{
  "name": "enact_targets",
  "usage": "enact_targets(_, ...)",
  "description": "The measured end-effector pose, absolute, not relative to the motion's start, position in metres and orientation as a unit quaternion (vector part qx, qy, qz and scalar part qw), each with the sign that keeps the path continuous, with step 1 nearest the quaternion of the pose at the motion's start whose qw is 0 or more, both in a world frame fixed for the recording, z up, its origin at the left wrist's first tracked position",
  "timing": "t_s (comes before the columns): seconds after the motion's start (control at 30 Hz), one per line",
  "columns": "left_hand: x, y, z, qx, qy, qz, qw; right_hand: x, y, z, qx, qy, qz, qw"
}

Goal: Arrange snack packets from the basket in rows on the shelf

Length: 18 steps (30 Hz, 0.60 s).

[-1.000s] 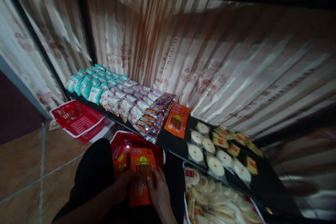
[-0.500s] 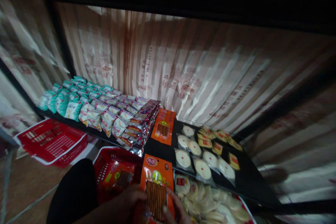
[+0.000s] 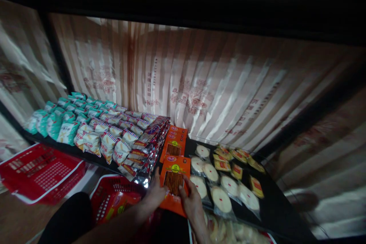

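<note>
Both hands hold an orange snack packet (image 3: 174,177) with a clear window of brown sticks, at the front edge of the black shelf (image 3: 271,202). My left hand (image 3: 154,194) grips its left side and my right hand (image 3: 192,200) grips its right side. Just behind it lies another orange packet (image 3: 173,143) flat on the shelf. A red basket (image 3: 114,202) with more orange packets sits below my left arm.
Rows of teal, white and red-striped snack bags (image 3: 94,129) fill the shelf's left part. Round white cakes in clear wrap (image 3: 220,187) and small yellow packets (image 3: 237,160) lie to the right. A second red basket (image 3: 40,171) stands on the floor at left. A striped curtain (image 3: 200,84) hangs behind.
The orange packet has risen from the red basket up and forward to the shelf edge, with both hands on it. The view has shifted rightward and down.
</note>
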State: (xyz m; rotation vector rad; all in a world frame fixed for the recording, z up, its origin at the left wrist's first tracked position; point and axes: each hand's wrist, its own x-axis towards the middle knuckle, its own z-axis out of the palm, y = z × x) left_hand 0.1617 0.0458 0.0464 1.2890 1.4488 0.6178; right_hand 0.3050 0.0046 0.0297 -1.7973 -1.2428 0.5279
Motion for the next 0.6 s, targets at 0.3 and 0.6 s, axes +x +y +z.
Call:
enact_targets(0.3, 0.196, 0.093, 0.047, 0.654, 0.631, 0.194, 0.369, 0.319, 0.069, 0.033, -0.759, -0.546, 0.141, 0.325)
enact_targets(0.6, 0.217, 0.122, 0.049, 0.665, 0.646, 0.194, 0.320, 0.330, 0.103, 0.036, -0.786, -0.563, 0.083, 0.242)
